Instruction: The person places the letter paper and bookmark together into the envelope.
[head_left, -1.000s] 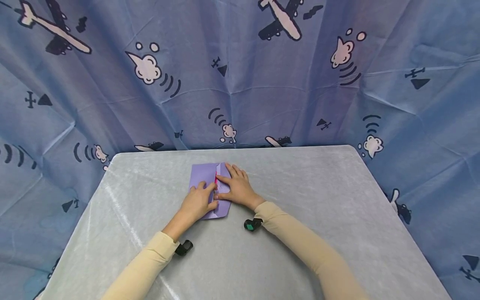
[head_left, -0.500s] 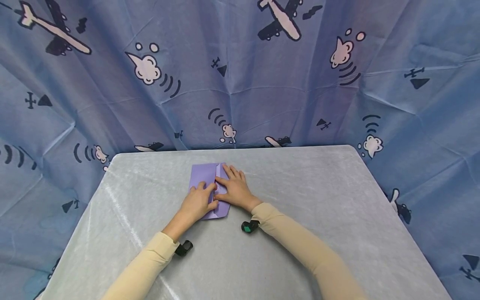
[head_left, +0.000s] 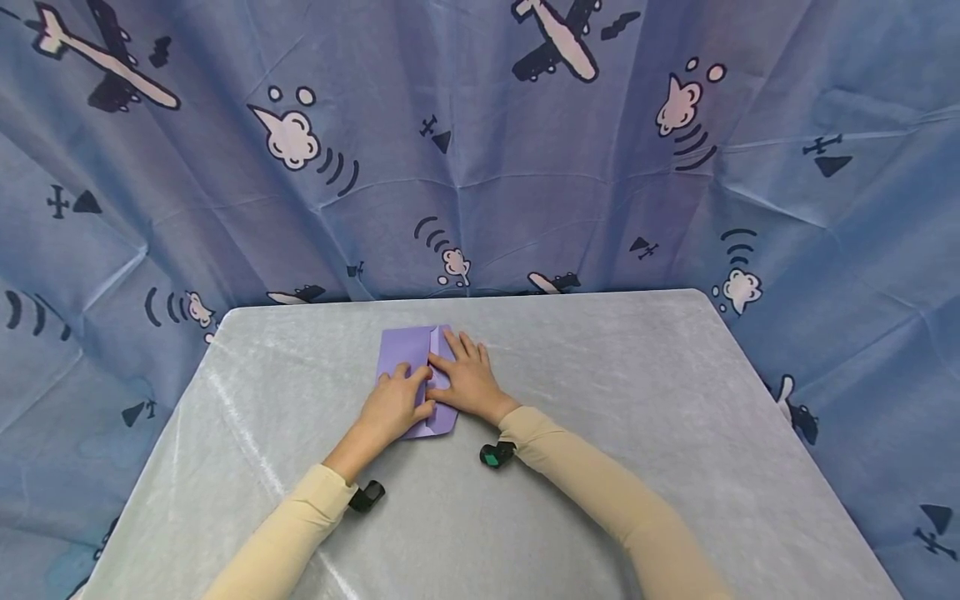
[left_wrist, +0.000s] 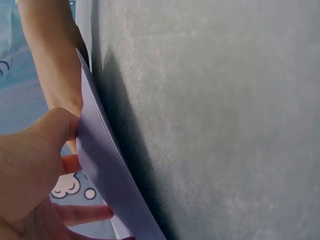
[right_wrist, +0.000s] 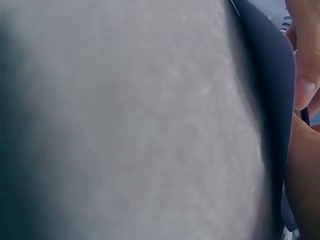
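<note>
A purple envelope (head_left: 405,346) lies flat on the table, with a folded strip running down its right side. My left hand (head_left: 393,407) rests on its middle and lower left, fingers spread and slightly bent. On the right strip lies my right hand (head_left: 471,382), its fingers extended and its thumb close to the left fingertips. In the left wrist view, the left thumb and fingers touch the face of the envelope (left_wrist: 107,160). The right wrist view catches the envelope's dark edge (right_wrist: 272,75) and parts of fingers at its right border. Both hands cover much of the seam.
A grey cloth-like surface covers the table (head_left: 600,375). Behind it hangs a blue curtain (head_left: 495,225) printed with airplanes. Each wrist carries a small black camera; the left camera (head_left: 367,497) and right camera (head_left: 497,454) sit just above the tabletop.
The right hand has shifted slightly left along the strip. A pink-red line seen at the seam a second ago is out of sight now. The left hand has stayed nearly still.
</note>
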